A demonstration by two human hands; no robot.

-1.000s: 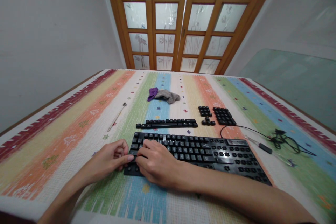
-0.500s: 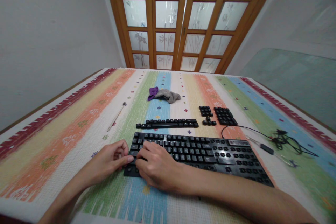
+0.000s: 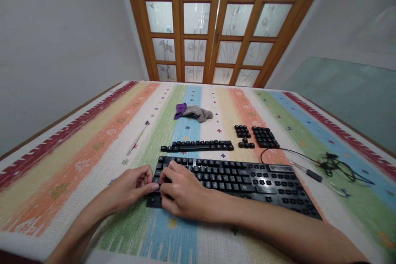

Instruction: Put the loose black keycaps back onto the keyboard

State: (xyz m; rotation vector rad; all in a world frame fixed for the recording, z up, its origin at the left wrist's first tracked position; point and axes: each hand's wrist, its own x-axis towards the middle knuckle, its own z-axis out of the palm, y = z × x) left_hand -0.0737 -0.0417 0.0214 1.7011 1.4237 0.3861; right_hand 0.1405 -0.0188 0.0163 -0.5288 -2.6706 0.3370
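A black keyboard (image 3: 262,188) lies in front of me. Its right part and bottom row show bare sockets, while keycaps cover much of the rest. My right hand (image 3: 181,189) rests over its left end, the fingers curled down among the keys; what they grip is hidden. At the left edge, my left hand (image 3: 139,183) has its fingers curled in and its thumb touching the side keys. Whether it pinches a keycap I cannot make out. Behind the keyboard lies a row of loose keycaps (image 3: 198,147).
More loose keycaps (image 3: 264,137) sit in groups at the back right. A thin brush (image 3: 138,137) lies to the left, a grey and purple cloth (image 3: 196,112) farther back. On the right are the coiled cable (image 3: 332,167) and a black-handled tool (image 3: 314,175). A striped cloth (image 3: 102,148) covers the table.
My right hand has shifted very slightly over the same keys, its fingers a little changed in pose. My left hand stays at the keyboard's left edge.
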